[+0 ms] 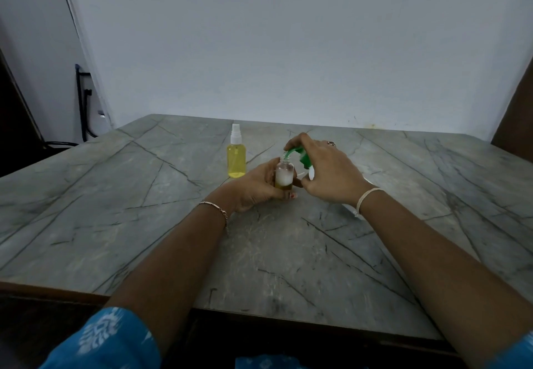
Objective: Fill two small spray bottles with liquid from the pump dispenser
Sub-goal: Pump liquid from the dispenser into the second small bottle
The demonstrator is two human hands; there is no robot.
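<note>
At the table's middle, my left hand [256, 188] grips a small clear spray bottle [284, 176] with no cap, upright, holding a little yellow liquid under white foam. The green pump head [300, 156] of the dispenser has its spout right over the bottle's mouth, and my right hand [326, 171] lies on top of it, fingers curled over the pump. The dispenser's body is mostly hidden behind my right hand. A second spray bottle [236, 159], full of yellow liquid and closed with a white sprayer cap, stands to the left, behind my left hand.
The grey marble-patterned table [144, 224] stretches wide on both sides, its front edge near me. A pale wall rises behind it. A small white piece [301, 174] lies on the table by the open bottle. Dark cables hang at the far left.
</note>
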